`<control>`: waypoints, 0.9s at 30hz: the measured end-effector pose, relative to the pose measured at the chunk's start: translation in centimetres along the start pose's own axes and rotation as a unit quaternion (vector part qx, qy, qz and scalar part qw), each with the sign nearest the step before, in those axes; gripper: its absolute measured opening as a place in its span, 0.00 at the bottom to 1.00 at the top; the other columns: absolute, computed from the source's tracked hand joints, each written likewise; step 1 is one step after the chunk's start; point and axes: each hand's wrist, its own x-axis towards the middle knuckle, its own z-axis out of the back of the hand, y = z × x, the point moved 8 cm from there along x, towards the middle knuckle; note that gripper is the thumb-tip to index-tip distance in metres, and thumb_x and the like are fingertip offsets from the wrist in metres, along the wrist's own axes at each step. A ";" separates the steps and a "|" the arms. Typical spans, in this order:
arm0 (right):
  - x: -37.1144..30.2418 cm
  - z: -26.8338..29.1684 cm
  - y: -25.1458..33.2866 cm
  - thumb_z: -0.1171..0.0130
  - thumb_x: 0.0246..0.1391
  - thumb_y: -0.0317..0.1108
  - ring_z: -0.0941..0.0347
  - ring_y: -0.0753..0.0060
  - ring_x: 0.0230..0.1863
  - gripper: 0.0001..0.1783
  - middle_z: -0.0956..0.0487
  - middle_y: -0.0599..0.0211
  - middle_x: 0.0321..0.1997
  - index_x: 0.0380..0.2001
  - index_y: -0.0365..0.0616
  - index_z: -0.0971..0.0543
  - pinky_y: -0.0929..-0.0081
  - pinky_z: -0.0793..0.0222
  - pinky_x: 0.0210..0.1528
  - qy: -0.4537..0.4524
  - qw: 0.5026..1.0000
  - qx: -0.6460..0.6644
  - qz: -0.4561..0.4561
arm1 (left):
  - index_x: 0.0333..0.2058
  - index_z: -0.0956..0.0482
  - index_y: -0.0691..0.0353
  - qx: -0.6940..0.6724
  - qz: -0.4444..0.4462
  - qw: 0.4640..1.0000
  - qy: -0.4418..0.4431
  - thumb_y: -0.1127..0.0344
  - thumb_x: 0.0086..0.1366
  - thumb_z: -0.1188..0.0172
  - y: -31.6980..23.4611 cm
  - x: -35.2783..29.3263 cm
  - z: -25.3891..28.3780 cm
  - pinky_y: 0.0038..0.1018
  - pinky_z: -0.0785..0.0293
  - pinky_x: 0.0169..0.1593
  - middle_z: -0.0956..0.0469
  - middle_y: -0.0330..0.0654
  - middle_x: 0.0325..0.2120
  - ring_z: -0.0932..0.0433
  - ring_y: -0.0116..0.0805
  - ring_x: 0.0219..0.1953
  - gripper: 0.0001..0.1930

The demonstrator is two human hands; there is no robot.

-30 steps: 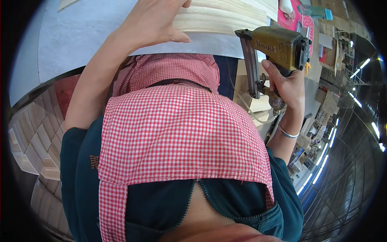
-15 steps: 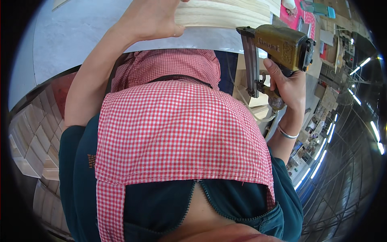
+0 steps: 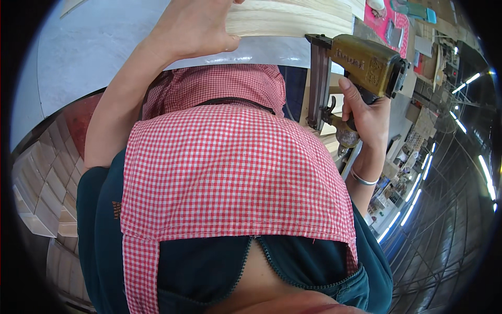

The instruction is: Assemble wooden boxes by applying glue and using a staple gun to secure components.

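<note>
A pale wooden board (image 3: 287, 18) lies across the grey-white worktop at the top of the view. My left hand (image 3: 196, 31) grips its left end, thumb along the near edge; the other fingers are mostly cut off by the picture's rim. In my right hand (image 3: 368, 112) is an olive-and-black air nail gun (image 3: 366, 63), the hand closed around its handle with the thumb up. The gun's nose (image 3: 316, 39) meets the board's near edge towards its right end in the picture; whether they touch, I cannot tell. Its magazine points down towards me.
The worktop (image 3: 104, 47) has its near edge just in front of my checked apron (image 3: 235, 172). Stacked wooden pieces (image 3: 49, 183) stand low at the left. A pink cloth (image 3: 379, 23) and a teal bottle (image 3: 415, 11) lie at the far right, before cluttered benches.
The nail gun and my right hand have shifted slightly left, and the gun's lower end has swung a little left and down. My left hand stays at the board's end.
</note>
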 end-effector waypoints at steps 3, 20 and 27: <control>0.1 -0.3 0.1 0.30 0.57 0.32 0.37 0.81 0.12 0.13 0.25 0.71 0.18 0.41 0.36 0.20 0.84 0.41 0.14 0.006 1.000 -0.007 -0.012 | 0.35 0.30 0.60 0.014 -0.026 0.999 -0.031 0.66 0.39 0.30 -0.1 -0.2 0.3 0.41 0.37 0.61 0.32 0.52 0.48 0.34 0.50 0.54 0.23; -0.7 -2.0 3.3 0.27 0.53 0.30 0.30 0.79 0.16 0.13 0.19 0.69 0.22 0.39 0.36 0.17 0.82 0.37 0.18 0.030 0.993 -0.109 0.044 | 0.45 0.34 0.61 -0.125 -0.042 0.991 -0.016 0.62 0.44 0.25 5.3 -1.5 -0.9 0.46 0.36 0.64 0.35 0.55 0.55 0.37 0.56 0.62 0.32; -1.7 -2.4 5.0 0.26 0.51 0.29 0.18 0.70 0.30 0.16 0.14 0.61 0.35 0.43 0.37 0.17 0.77 0.24 0.30 0.054 0.996 -0.060 0.049 | 0.46 0.34 0.62 -0.142 -0.036 0.988 -0.041 0.62 0.44 0.25 1.7 -0.2 -0.6 0.41 0.34 0.62 0.36 0.55 0.57 0.34 0.55 0.59 0.33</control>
